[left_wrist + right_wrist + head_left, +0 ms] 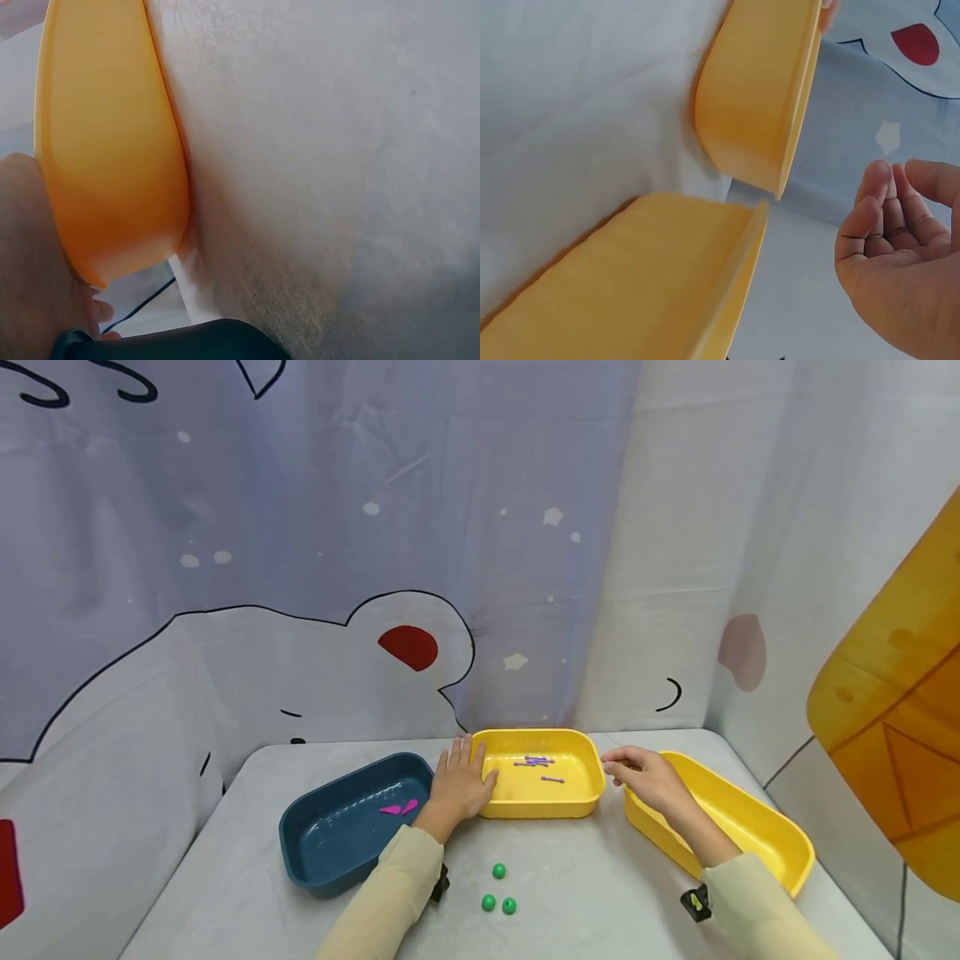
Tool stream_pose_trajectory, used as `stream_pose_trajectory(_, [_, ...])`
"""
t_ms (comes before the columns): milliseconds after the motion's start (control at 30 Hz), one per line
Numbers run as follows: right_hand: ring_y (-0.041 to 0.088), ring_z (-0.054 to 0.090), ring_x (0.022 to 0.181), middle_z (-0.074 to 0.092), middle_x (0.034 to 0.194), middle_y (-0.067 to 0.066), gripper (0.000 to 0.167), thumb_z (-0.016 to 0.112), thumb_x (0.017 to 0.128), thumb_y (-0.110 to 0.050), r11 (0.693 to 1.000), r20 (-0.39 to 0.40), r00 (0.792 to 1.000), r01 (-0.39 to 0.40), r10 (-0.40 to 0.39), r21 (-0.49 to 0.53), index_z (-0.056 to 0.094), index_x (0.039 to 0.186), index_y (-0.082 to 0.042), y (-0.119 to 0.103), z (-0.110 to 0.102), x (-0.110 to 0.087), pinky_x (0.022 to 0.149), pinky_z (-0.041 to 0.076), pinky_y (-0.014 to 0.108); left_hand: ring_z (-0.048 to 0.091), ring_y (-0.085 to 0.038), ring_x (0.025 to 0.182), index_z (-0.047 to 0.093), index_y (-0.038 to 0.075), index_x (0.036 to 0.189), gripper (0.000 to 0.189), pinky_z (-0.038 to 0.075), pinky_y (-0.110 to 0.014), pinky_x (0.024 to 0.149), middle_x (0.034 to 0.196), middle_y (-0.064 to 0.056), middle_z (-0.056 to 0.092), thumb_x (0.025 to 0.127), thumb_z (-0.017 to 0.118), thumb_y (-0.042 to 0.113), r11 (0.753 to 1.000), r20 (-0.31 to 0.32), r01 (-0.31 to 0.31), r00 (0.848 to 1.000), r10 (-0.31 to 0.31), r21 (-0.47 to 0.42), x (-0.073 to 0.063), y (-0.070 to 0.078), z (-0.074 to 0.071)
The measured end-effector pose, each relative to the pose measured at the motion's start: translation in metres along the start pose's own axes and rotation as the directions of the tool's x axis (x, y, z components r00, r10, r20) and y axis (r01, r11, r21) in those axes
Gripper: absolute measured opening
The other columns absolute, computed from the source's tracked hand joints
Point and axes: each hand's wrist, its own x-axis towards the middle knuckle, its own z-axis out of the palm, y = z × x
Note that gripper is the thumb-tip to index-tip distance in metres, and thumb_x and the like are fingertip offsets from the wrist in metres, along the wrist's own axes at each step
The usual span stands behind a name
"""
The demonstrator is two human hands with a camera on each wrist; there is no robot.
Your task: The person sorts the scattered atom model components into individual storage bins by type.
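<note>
Left hand (460,783)'s spread on the middle yellow bin (538,811), lower centre, purple sticks (552,780) inside. Right hand (648,777)'s fingertips bunch near its right rim, can't tell if they're pinching anything. Guessing mid stick-handling; next calls for a delicate pinch.

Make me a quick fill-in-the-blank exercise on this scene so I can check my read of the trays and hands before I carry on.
1. The two small pieces in the dark blue tray are coloured ____.
2. The green beads on the table number ____.
3. The left hand touches the rim of the middle tray, whose sticks are coloured ____.
4. The right hand is near the right-hand tray, which is coloured ____.

Missing words: pink; three; purple; yellow.
</note>
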Motion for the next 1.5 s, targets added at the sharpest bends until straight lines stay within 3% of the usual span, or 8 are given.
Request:
stream_pose_trajectory(300, [0.025, 0.064, 0.106, 0.070, 0.118, 0.008, 0.031, 0.063, 0.102, -0.032, 0.993, -0.085, 0.994, 0.059, -0.068, -0.102, 0.070, 0.123, -0.010, 0.017, -0.018, -0.030, 0.086, 0.053, 0.036, 0.008, -0.032, 0.157, 0.023, 0.014, 0.163, 0.069, 0.010, -0.051, 0.126, 0.170, -0.011, 0.014, 0.106, 0.031, 0.054, 1.000, 0.008, 0.009, 1.000, -0.009, 0.002, -0.001, 0.001, -0.003])
stream_pose_trajectory(467, [0.030, 0.065, 0.108, 0.072, 0.118, 0.010, 0.032, 0.064, 0.101, -0.026, 0.972, -0.147, 0.976, 0.129, -0.159, -0.194, 0.069, 0.126, -0.005, 0.026, -0.027, -0.045, 0.088, 0.055, 0.041, 0.008, -0.033, 0.157, 0.023, 0.014, 0.163, 0.072, 0.011, -0.051, 0.126, 0.170, -0.011, 0.014, 0.105, 0.030, 0.057, 1.000, 0.016, 0.014, 1.000, -0.015, 0.012, -0.001, 0.002, -0.005])
stream_pose_trajectory(633, [0.033, 0.065, 0.111, 0.069, 0.125, 0.015, 0.036, 0.065, 0.101, -0.022, 0.949, -0.158, 0.963, 0.169, -0.216, -0.264, 0.066, 0.131, -0.003, 0.039, -0.036, -0.060, 0.090, 0.057, 0.043, 0.007, -0.034, 0.157, 0.022, 0.014, 0.163, 0.077, 0.011, -0.052, 0.126, 0.170, -0.013, 0.014, 0.104, 0.032, 0.061, 1.000, 0.009, 0.016, 1.000, -0.016, -0.014, -0.002, 0.002, -0.005])
stream_pose_trajectory(733, [0.038, 0.063, 0.114, 0.066, 0.129, 0.020, 0.038, 0.066, 0.100, -0.020, 0.931, -0.162, 0.955, 0.190, -0.250, -0.312, 0.064, 0.132, -0.001, 0.047, -0.040, -0.069, 0.092, 0.055, 0.050, 0.006, -0.034, 0.157, 0.022, 0.013, 0.163, 0.080, 0.009, -0.052, 0.126, 0.169, -0.013, 0.014, 0.103, 0.033, 0.064, 0.999, 0.004, 0.016, 1.000, -0.016, -0.028, -0.003, 0.004, -0.005])
stream_pose_trajectory(933, [0.051, 0.050, 0.127, 0.056, 0.139, 0.028, 0.045, 0.063, 0.101, -0.025, 0.908, -0.176, 0.954, 0.159, -0.242, -0.388, 0.057, 0.138, 0.000, 0.064, -0.045, -0.087, 0.099, 0.042, 0.067, 0.014, -0.033, 0.156, 0.027, 0.013, 0.161, 0.080, 0.015, -0.052, 0.125, 0.168, -0.013, 0.022, 0.102, 0.034, 0.066, 1.000, -0.054, -0.005, 0.999, 0.005, -0.008, -0.007, 0.005, -0.005])
stream_pose_trajectory(1133, [0.054, 0.043, 0.129, 0.050, 0.142, 0.033, 0.051, 0.062, 0.102, -0.029, 0.874, -0.213, 0.937, 0.152, -0.276, -0.462, 0.052, 0.140, 0.005, 0.083, -0.049, -0.097, 0.100, 0.036, 0.069, 0.022, -0.032, 0.154, 0.034, 0.011, 0.159, 0.078, 0.022, -0.051, 0.124, 0.165, -0.013, 0.030, 0.102, 0.037, 0.064, 0.999, -0.116, -0.038, 0.993, 0.038, 0.003, -0.014, 0.005, -0.006])
stream_pose_trajectory(1300, [0.058, 0.034, 0.134, 0.043, 0.144, 0.037, 0.055, 0.061, 0.103, -0.029, 0.860, -0.242, 0.921, 0.156, -0.304, -0.486, 0.047, 0.142, 0.008, 0.099, -0.052, -0.102, 0.107, 0.026, 0.073, 0.028, -0.032, 0.152, 0.040, 0.010, 0.155, 0.071, 0.027, -0.051, 0.122, 0.163, -0.012, 0.035, 0.103, 0.041, 0.059, 0.995, -0.168, -0.068, 0.984, 0.055, -0.069, -0.024, 0.009, -0.012])
stream_pose_trajectory(1500, [0.059, 0.007, 0.146, 0.030, 0.151, 0.041, 0.064, 0.053, 0.106, -0.036, 0.862, -0.252, 0.938, 0.085, -0.238, -0.500, 0.036, 0.148, 0.009, 0.114, -0.054, -0.112, 0.112, 0.005, 0.076, 0.033, -0.029, 0.150, 0.043, 0.012, 0.154, 0.065, 0.029, -0.049, 0.121, 0.161, -0.009, 0.038, 0.105, 0.042, 0.054, 0.981, -0.198, -0.117, 0.977, 0.085, -0.157, -0.040, 0.017, -0.027])
